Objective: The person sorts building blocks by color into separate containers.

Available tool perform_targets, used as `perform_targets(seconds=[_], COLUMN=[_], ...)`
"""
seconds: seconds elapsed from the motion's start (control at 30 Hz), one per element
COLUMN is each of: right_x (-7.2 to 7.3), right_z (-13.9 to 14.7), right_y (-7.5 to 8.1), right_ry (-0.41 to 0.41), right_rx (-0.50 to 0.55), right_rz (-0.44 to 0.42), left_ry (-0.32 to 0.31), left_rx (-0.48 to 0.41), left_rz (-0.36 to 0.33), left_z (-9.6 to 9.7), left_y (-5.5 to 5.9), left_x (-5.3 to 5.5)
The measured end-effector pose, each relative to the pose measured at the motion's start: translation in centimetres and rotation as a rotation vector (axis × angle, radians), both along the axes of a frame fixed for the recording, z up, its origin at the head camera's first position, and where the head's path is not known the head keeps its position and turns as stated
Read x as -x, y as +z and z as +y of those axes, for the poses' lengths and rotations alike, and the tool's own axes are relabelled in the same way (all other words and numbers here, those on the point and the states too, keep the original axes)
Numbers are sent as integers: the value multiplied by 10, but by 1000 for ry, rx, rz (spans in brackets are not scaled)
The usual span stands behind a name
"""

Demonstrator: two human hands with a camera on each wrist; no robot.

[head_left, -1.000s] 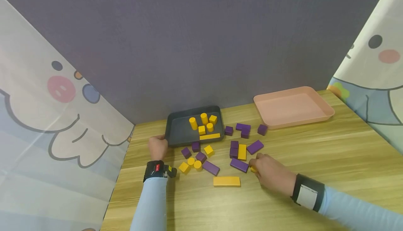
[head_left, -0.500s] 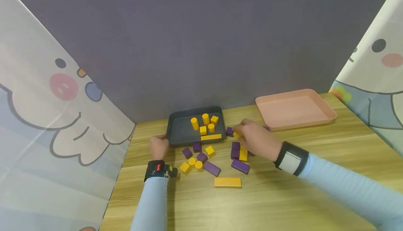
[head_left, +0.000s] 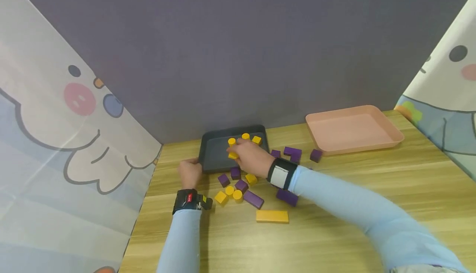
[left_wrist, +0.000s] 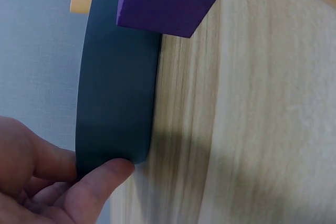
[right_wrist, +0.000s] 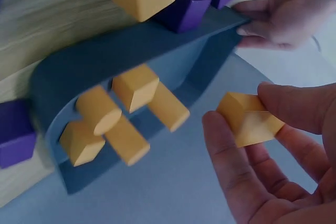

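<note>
Head view: right hand (head_left: 252, 156) pinches a yellow block (head_left: 233, 155) over the dark tray (head_left: 213, 157); left hand (head_left: 190, 174) grips the tray's near-left corner. Step: apparently placement; next move calls for lowering the block clear of the yellow cylinders (head_left: 232, 141)

Pale blue sleeves (head_left: 334, 196), black wristbands (head_left: 182, 200)

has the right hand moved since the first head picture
Yes, leftward and forward: the right hand was in front of the pink tray, now left of it.
</note>
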State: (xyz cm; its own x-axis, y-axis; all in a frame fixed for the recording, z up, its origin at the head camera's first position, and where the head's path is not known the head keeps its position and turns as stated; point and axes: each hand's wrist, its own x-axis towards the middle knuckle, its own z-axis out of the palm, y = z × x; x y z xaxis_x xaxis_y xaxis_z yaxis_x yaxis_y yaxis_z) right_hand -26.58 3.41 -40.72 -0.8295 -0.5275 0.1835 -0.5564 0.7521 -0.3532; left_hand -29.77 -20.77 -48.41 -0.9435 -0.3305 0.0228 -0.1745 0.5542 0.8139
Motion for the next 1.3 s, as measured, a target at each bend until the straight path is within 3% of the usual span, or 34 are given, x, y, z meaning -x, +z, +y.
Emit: perform_targets(seconds=[0.23, 0.47, 1.3], right_x=[26, 34, 46], right_z=[-39, -54, -53], right_y=[-29, -51, -57], right_ry=[5, 46, 19], right_rx=[-125, -164, -159], right_rz=[-5, -8, -11], left_ry=[-6, 3, 5], left_rx=[-7, 22, 33], left_rz=[-16, -15, -21], left_z=[-3, -3, 1], left_y=[-3, -6, 1], left_x=[-2, -6, 0])
